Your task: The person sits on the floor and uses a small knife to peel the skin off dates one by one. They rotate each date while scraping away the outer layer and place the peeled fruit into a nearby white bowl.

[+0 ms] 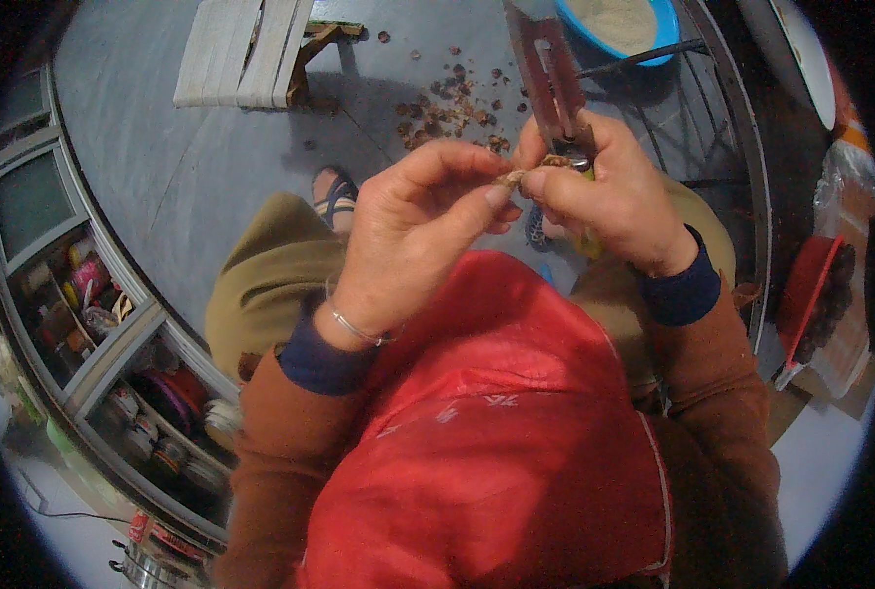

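Between the thumb and fingers of my left hand (pixel 419 213) is a small, light-brown, knobbly piece of dried plant matter (pixel 511 177). Its right end meets the thumb of my right hand (pixel 592 195). That hand grips a flat metal tool (pixel 546 70) with a long slot and a dark, reddish surface, pointing away from me. Yellow-green, perhaps the tool's handle, shows below the right palm; the fingers hide most of it. Both hands are held close together above a red apron (pixel 481 412) over my lap.
Brown scraps (pixel 452 103) lie scattered on the grey floor. A stool (pixel 238 55) with a strap-woven seat stands beyond. A blue basin (pixel 669 33) of pale grainy material and a metal frame (pixel 746 147) are rightward. A glass cabinet (pixel 36 199) lines the left.
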The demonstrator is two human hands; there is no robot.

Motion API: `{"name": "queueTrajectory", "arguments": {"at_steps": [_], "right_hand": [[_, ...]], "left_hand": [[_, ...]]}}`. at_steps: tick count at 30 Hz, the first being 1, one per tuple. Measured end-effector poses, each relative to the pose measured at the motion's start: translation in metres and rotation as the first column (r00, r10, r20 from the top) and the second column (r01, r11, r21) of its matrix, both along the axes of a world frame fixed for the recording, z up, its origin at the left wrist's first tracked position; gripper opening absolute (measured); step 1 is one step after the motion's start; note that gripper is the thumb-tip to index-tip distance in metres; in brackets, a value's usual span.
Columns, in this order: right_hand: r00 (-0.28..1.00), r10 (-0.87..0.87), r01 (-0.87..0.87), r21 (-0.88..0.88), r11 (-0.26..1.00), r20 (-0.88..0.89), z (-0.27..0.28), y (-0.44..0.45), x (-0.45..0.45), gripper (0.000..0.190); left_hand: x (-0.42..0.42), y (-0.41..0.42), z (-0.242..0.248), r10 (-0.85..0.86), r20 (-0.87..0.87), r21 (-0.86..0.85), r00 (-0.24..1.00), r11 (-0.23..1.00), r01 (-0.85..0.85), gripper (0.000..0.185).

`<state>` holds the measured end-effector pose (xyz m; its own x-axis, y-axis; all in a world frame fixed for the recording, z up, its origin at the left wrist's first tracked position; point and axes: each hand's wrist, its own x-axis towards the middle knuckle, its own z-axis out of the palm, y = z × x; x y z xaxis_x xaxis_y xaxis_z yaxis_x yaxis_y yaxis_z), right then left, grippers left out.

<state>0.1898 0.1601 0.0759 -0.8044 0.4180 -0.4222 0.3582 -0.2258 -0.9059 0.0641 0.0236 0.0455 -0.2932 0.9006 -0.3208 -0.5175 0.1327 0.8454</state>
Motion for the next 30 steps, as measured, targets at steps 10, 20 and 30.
{"name": "queueTrajectory", "arguments": {"at_steps": [10,20,30], "right_hand": [[0.999,0.04,-0.04,0.055,0.998,-0.008,-0.0069,0.0034,0.0013,0.008],[0.999,-0.034,0.034,0.057,0.998,0.003,-0.0046,-0.0032,0.0,0.006],[0.995,-0.084,0.093,0.224,0.97,-0.047,-0.0039,-0.0022,-0.0031,0.007]], "left_hand": [[-0.0051,-0.0011,0.0029,-0.123,-0.159,-0.013,0.98,0.992,0.122,0.015],[-0.0024,-0.0035,0.0018,-0.086,-0.109,0.002,0.99,0.996,0.087,0.015],[-0.0067,-0.0009,0.0017,-0.007,0.04,0.023,0.999,1.0,0.006,0.016]]}}
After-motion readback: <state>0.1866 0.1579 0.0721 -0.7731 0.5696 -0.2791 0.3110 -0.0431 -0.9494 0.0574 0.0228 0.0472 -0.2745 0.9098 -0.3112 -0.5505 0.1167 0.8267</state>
